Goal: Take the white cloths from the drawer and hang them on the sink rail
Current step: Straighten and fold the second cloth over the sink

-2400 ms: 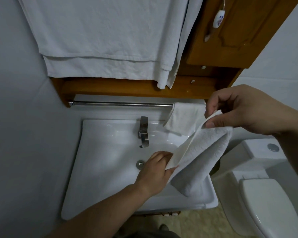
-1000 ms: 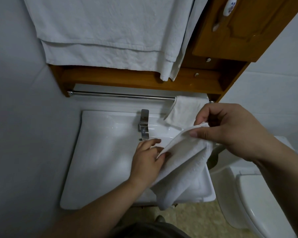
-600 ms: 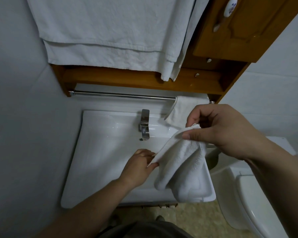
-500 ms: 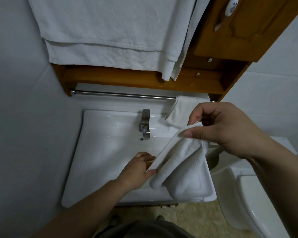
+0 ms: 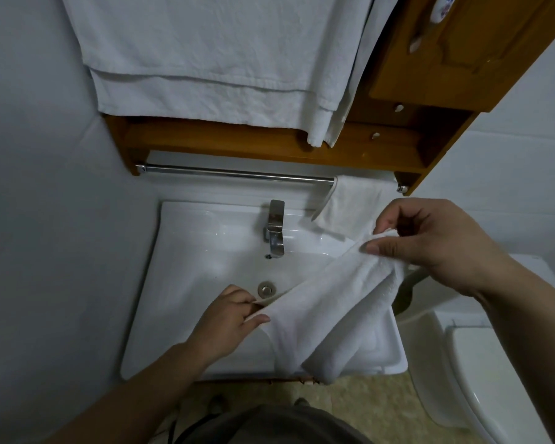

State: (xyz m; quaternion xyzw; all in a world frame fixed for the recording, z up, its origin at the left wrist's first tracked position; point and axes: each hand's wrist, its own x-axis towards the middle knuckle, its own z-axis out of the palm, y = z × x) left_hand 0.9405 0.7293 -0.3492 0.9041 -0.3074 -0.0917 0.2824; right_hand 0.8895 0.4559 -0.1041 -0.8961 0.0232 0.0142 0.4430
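Note:
A white cloth (image 5: 337, 309) is stretched between both hands above the right half of the white sink (image 5: 180, 283). My left hand (image 5: 228, 318) pinches its lower left corner near the drain. My right hand (image 5: 430, 241) pinches its upper right corner, and the rest sags over the sink's front right edge. The chrome rail (image 5: 237, 173) runs under the wooden shelf behind the sink. Another white cloth (image 5: 350, 203) hangs at the rail's right end, just behind my right hand. The drawer is out of view.
A chrome tap (image 5: 275, 229) stands at the back middle of the sink. Large white towels (image 5: 212, 59) hang over the wooden cabinet (image 5: 430, 59) above the rail. A white toilet (image 5: 494, 379) stands to the right. A grey wall closes the left side.
My left hand has pulled its corner of the cloth down and to the left, spreading the cloth out longer. My right hand has kept its grip and stayed near the rail's right end.

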